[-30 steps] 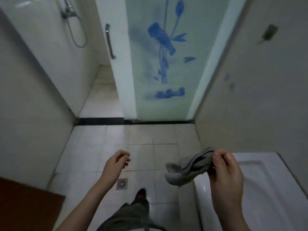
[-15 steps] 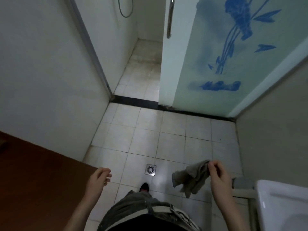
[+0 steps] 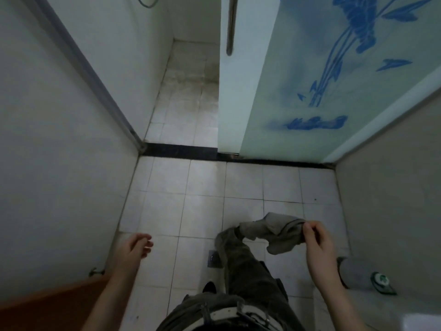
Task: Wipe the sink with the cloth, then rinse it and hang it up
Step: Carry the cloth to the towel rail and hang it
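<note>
A crumpled grey cloth (image 3: 274, 232) hangs in the air over the tiled floor, pinched at its right end by the fingers of my right hand (image 3: 316, 244). My left hand (image 3: 137, 247) is at the lower left near the white wall, fingers loosely curled, holding nothing. Only a sliver of the white sink (image 3: 391, 317) shows at the bottom right corner. My leg in dark trousers (image 3: 241, 263) steps forward under the cloth.
A frosted glass sliding door (image 3: 310, 75) with a blue flower print stands ahead, partly open onto a shower stall floor (image 3: 188, 96). A floor drain (image 3: 213, 259) lies by my foot. A brown door (image 3: 50, 306) is at the lower left. A grey pipe with a green-and-white cap (image 3: 365, 275) sits below the sink.
The view has swung left and down, so the sink has slid almost out of frame. My right hand still holds the cloth, and my leg has stepped forward.
</note>
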The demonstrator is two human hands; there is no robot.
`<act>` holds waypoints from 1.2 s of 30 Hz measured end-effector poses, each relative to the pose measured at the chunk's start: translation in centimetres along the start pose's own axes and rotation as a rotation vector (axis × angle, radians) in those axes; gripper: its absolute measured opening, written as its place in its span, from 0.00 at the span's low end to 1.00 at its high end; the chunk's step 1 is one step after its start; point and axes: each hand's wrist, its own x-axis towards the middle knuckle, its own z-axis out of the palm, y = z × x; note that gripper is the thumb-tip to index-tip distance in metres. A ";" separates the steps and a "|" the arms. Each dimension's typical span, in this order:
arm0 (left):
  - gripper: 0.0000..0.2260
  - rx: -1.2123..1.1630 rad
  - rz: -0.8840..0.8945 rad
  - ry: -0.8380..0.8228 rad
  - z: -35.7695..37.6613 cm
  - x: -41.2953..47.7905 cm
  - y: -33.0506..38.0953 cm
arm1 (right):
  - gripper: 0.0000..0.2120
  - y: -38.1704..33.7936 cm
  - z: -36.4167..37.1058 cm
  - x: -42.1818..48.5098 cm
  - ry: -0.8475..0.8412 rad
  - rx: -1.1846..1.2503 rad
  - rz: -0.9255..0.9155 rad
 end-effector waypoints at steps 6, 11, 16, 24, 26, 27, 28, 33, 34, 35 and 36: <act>0.09 0.088 0.147 -0.180 11.0 7.9 11.9 | 0.11 -1.7 -0.7 10.5 0.087 0.080 0.027; 0.09 0.240 0.321 -0.427 21.0 12.7 24.2 | 0.11 -4.7 -3.4 17.1 0.242 0.137 0.050; 0.09 0.315 0.442 -0.620 30.9 15.5 33.9 | 0.12 -6.3 -7.4 21.3 0.440 0.204 0.092; 0.08 0.557 0.482 -0.924 48.3 19.4 41.9 | 0.12 -3.8 -13.4 29.0 0.759 0.221 0.280; 0.10 0.589 0.513 -1.010 53.0 19.9 44.8 | 0.12 -4.3 -15.3 31.1 0.850 0.214 0.312; 0.11 0.604 0.542 -1.051 55.2 19.8 46.4 | 0.12 -4.7 -16.3 32.0 0.889 0.204 0.321; 0.12 0.620 0.573 -1.093 57.4 19.5 48.0 | 0.12 -5.0 -17.4 32.8 0.920 0.198 0.331; 0.11 0.634 0.704 -1.304 67.4 16.0 55.2 | 0.13 -7.0 -22.9 35.1 1.107 0.194 0.320; 0.09 0.629 0.725 -1.353 69.0 14.6 56.3 | 0.13 -7.4 -24.2 35.2 1.143 0.191 0.315; 0.07 0.625 0.750 -1.395 70.5 13.1 57.4 | 0.13 -8.0 -25.5 35.2 1.174 0.180 0.302; 0.06 0.610 0.774 -1.440 71.8 11.4 58.3 | 0.13 -8.6 -26.8 35.2 1.197 0.155 0.286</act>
